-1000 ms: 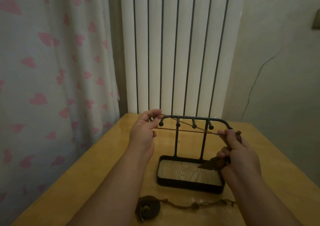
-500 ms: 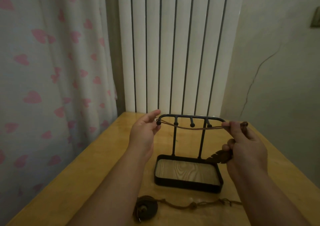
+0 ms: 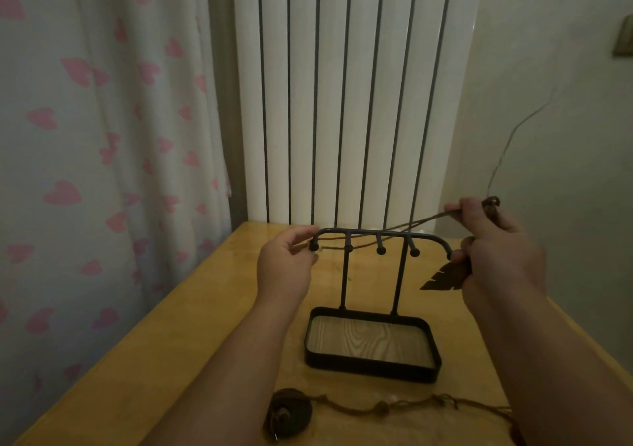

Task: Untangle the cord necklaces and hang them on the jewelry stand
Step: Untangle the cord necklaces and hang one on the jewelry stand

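1. R hand (image 3: 496, 257) has risen; cord necklace (image 3: 424, 223) now slants across jewelry stand's (image 3: 344, 281) bar.
2. L hand (image 3: 286, 267) fingers pinch it by leftmost hook; R fingers pinch cord + feather pendant (image 3: 445, 277).
3. Not hung yet; 2nd necklace (image 3: 289, 411) on counter (image 3: 191, 336).

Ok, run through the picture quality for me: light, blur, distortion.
Head view: dim, warm light, no hard shadows, a faint sheen on the table at its far end. Head view: the radiator lines fan outward toward the top. Head view: the right hand is slightly soft; the thin cord it pinches is hard to trace against the stand.
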`<action>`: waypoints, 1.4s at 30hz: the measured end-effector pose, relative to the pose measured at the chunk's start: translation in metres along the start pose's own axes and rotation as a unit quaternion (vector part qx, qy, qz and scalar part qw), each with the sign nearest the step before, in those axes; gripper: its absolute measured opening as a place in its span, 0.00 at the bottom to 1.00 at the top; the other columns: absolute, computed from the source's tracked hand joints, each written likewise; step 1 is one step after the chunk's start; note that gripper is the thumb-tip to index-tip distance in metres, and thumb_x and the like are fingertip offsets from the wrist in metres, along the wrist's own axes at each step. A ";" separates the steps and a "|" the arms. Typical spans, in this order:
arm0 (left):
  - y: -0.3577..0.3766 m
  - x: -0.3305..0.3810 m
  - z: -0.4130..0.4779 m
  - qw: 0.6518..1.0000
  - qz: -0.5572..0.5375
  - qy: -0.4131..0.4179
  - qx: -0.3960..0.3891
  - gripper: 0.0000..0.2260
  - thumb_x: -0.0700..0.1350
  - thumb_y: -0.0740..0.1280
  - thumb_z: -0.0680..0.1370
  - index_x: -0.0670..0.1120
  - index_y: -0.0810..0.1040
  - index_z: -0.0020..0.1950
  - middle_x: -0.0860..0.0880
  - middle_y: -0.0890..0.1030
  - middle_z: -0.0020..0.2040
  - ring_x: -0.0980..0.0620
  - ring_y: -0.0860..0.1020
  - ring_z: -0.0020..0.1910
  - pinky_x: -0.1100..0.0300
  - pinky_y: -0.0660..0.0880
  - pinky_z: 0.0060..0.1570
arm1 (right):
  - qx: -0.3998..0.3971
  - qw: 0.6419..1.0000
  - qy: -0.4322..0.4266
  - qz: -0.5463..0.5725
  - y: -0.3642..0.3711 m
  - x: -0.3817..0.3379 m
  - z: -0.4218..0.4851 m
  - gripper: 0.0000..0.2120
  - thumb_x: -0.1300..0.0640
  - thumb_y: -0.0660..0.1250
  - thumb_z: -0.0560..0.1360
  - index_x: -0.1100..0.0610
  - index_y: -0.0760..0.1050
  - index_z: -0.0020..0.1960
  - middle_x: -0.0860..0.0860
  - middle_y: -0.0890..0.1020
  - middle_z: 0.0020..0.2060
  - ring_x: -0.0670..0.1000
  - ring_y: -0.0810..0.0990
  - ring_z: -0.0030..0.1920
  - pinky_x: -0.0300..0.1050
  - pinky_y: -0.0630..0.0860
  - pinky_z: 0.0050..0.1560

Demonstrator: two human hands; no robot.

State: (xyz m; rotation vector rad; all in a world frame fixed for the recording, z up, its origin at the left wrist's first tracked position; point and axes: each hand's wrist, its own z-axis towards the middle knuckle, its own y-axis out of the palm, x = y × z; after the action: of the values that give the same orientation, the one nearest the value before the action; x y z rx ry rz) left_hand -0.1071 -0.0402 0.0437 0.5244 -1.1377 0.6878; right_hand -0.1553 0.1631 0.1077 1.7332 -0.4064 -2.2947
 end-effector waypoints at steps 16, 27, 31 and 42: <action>-0.001 0.002 -0.004 0.989 0.105 0.106 0.003 0.09 0.39 0.69 0.78 0.51 0.82 0.55 0.57 0.82 0.54 0.60 0.80 0.52 0.66 0.78 0.50 | 0.021 0.995 -0.006 -0.099 0.005 0.001 0.025 0.10 0.46 0.68 0.77 0.47 0.81 0.39 0.49 0.84 0.47 0.54 0.70 0.38 0.47 0.72 0.35; 0.001 -0.002 -0.003 0.986 0.117 0.118 0.003 0.09 0.39 0.69 0.79 0.50 0.83 0.56 0.57 0.82 0.53 0.62 0.79 0.51 0.73 0.75 0.46 | 0.008 0.998 0.057 0.012 0.012 -0.014 0.029 0.08 0.49 0.68 0.77 0.53 0.79 0.51 0.46 0.86 0.42 0.43 0.67 0.24 0.37 0.70 0.29; 0.000 -0.003 -0.003 0.985 0.120 0.122 0.007 0.10 0.39 0.69 0.78 0.50 0.83 0.56 0.56 0.82 0.54 0.64 0.79 0.50 0.75 0.75 0.46 | 0.008 0.998 0.052 0.019 0.019 -0.019 0.031 0.09 0.49 0.68 0.76 0.53 0.78 0.51 0.46 0.86 0.42 0.43 0.67 0.23 0.37 0.70 0.28; -0.003 -0.001 -0.003 0.989 0.111 0.098 -0.001 0.09 0.38 0.70 0.78 0.50 0.84 0.55 0.55 0.83 0.55 0.59 0.81 0.51 0.66 0.79 0.52 | 0.058 0.982 0.032 -0.175 -0.002 0.007 0.039 0.08 0.45 0.69 0.75 0.48 0.82 0.45 0.48 0.79 0.46 0.52 0.74 0.49 0.53 0.75 0.53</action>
State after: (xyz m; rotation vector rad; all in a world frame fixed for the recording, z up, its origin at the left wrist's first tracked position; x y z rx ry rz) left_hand -0.1035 -0.0407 0.0417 0.3229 -1.0196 0.9104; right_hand -0.1947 0.1656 0.1109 2.0751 -0.2425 -2.4823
